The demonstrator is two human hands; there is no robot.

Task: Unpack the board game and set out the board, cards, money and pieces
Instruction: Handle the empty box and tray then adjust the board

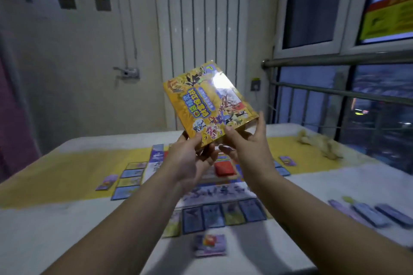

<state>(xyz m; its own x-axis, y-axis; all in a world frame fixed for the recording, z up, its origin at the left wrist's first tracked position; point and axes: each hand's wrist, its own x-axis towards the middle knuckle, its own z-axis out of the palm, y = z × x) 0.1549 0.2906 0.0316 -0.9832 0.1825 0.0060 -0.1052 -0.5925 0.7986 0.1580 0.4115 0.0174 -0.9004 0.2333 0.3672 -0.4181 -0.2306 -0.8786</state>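
Note:
I hold the yellow game box [209, 102] tilted in the air above the table. My left hand [190, 158] grips its lower left corner, thumb on the printed front. My right hand [248, 145] holds its lower right edge, thumb on the front and fingers behind. Below the hands lies the game board [220, 192] with a red card pile [224, 168] on its middle. Cards [223, 213] lie in a row along its near edge and more cards [129, 177] at its left. A small card stack [210, 244] sits nearest me.
The white table [67, 230] has a yellow runner [62, 174] across it. Stacks of purple and blue notes [375, 213] lie at the right, a single card [287, 160] beyond the board, a pale crumpled thing [319, 143] at far right. A radiator and window rail stand behind.

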